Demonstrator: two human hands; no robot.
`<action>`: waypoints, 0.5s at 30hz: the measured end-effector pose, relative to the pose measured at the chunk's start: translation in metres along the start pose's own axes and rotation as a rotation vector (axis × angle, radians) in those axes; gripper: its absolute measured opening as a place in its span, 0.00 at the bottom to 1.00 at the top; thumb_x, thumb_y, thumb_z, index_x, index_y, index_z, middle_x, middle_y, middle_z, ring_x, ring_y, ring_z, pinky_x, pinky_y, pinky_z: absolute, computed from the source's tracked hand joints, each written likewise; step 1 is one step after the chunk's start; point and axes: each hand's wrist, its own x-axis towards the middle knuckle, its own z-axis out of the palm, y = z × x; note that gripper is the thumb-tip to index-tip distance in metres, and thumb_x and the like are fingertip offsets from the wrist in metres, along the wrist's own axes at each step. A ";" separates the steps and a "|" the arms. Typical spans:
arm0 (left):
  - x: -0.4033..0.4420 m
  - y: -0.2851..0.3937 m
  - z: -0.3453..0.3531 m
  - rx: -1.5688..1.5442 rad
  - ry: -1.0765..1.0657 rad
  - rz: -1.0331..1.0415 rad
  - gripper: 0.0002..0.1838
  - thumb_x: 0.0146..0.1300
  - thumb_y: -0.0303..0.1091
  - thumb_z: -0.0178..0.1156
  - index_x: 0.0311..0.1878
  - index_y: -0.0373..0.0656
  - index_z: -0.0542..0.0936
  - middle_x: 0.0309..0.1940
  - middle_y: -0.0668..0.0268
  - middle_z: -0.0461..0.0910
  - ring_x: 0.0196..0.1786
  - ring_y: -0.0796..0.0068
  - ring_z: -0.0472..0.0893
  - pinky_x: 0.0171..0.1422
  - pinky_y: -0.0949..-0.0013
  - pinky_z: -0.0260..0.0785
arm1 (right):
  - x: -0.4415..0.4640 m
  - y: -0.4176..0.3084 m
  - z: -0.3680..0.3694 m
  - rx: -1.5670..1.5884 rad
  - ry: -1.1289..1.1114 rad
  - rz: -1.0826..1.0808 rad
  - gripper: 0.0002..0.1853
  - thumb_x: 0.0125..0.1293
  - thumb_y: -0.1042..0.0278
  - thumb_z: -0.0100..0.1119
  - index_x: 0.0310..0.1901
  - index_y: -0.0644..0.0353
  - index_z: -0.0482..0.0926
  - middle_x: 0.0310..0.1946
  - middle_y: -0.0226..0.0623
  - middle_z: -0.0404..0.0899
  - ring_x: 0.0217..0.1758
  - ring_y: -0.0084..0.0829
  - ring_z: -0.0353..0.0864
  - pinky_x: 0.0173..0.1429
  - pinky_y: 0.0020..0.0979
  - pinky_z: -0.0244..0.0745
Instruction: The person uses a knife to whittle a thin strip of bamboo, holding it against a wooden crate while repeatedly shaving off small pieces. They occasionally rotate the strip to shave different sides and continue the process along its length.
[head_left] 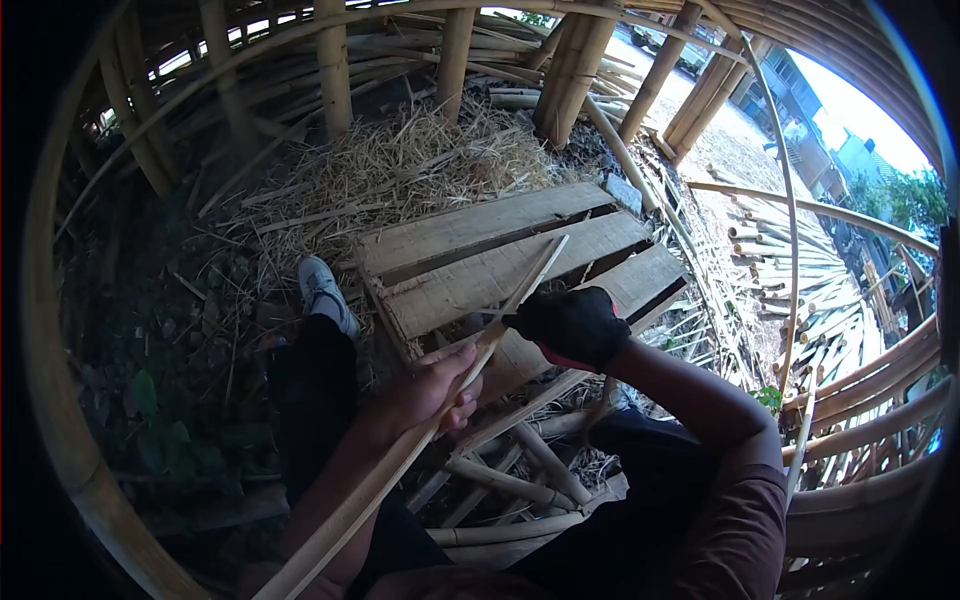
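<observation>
Left hand (432, 392) around strip (372, 493), tip (559, 244) free

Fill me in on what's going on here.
A person's bare left hand grips a long, pale wooden strip, which slants up over a planked platform. The gloved right hand is close by the strip's upper part; whether it holds a tool is hard to make out. Beyond the platform, a heap of shavings covers the ground.
</observation>
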 end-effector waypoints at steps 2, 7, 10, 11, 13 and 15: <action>0.001 -0.002 -0.001 0.000 0.038 0.001 0.23 0.79 0.52 0.39 0.52 0.39 0.68 0.18 0.75 0.63 0.13 0.90 0.66 0.11 0.82 0.62 | 0.003 0.017 0.008 -0.198 0.051 -0.064 0.14 0.71 0.55 0.51 0.52 0.39 0.83 0.36 0.30 0.85 0.32 0.36 0.86 0.29 0.38 0.78; -0.002 0.002 -0.005 0.028 -0.012 -0.001 0.20 0.80 0.49 0.37 0.52 0.41 0.68 0.20 0.73 0.65 0.16 0.85 0.67 0.19 0.79 0.63 | 0.002 0.029 0.013 -0.299 0.139 -0.085 0.13 0.70 0.57 0.51 0.50 0.38 0.84 0.33 0.30 0.84 0.32 0.35 0.85 0.28 0.38 0.79; -0.003 -0.002 -0.006 0.036 -0.017 0.005 0.19 0.80 0.48 0.37 0.51 0.41 0.68 0.18 0.74 0.64 0.15 0.85 0.68 0.18 0.79 0.63 | -0.002 0.023 0.018 -0.082 0.214 -0.081 0.11 0.69 0.58 0.54 0.46 0.45 0.85 0.29 0.32 0.82 0.26 0.35 0.84 0.25 0.37 0.77; -0.003 -0.001 -0.006 0.033 -0.013 0.005 0.19 0.80 0.48 0.37 0.51 0.41 0.68 0.18 0.74 0.64 0.15 0.85 0.68 0.18 0.79 0.63 | -0.001 0.028 0.018 -0.133 0.212 -0.074 0.10 0.70 0.58 0.54 0.44 0.46 0.84 0.29 0.32 0.82 0.27 0.37 0.84 0.27 0.38 0.78; -0.006 0.001 -0.004 -0.069 -0.026 0.015 0.19 0.80 0.48 0.37 0.50 0.42 0.68 0.17 0.75 0.63 0.14 0.86 0.67 0.18 0.80 0.63 | -0.002 0.043 0.020 -0.227 0.194 -0.060 0.10 0.70 0.56 0.52 0.39 0.47 0.83 0.29 0.34 0.83 0.28 0.40 0.84 0.30 0.40 0.79; -0.006 0.001 -0.004 -0.087 -0.054 0.024 0.18 0.80 0.48 0.37 0.49 0.42 0.67 0.17 0.75 0.64 0.13 0.87 0.66 0.17 0.82 0.62 | 0.003 0.072 0.024 -0.200 0.157 -0.008 0.13 0.72 0.53 0.50 0.39 0.48 0.83 0.28 0.36 0.83 0.29 0.41 0.85 0.30 0.41 0.79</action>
